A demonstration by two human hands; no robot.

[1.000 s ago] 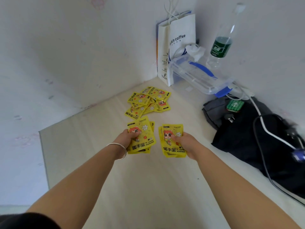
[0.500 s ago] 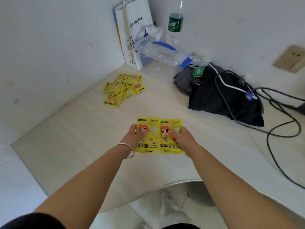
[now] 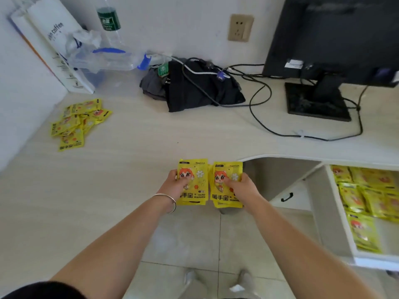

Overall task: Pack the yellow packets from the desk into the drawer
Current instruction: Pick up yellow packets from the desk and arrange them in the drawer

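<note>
I see two bare arms reaching forward over the front edge of a pale desk [image 3: 129, 169]. My left hand [image 3: 172, 186] grips a small stack of yellow packets [image 3: 195, 180], thumb pressed on the printed front and fingers curled behind. My right hand [image 3: 241, 188] grips a second stack [image 3: 224, 182] the same way. The two stacks sit side by side, their inner edges almost touching, held just past the desk edge with floor tiles showing below. Each packet's long side runs from 12 o'clock to 6 o'clock, printed face up towards the camera. The open drawer [image 3: 330, 214] lies at about 3 to 4 o'clock from the hands, well apart and lower than the desk top. Rows of yellow packets [image 3: 364, 197] already lie inside it, with some bare white floor at its near end. The right hand is the nearer one to the drawer, so I judge it should lead and the left follow across. A loose pile of yellow packets [image 3: 75, 124] lies on the desk at about 10 o'clock, near the wall, so I judge the packing is only partly done.
</note>
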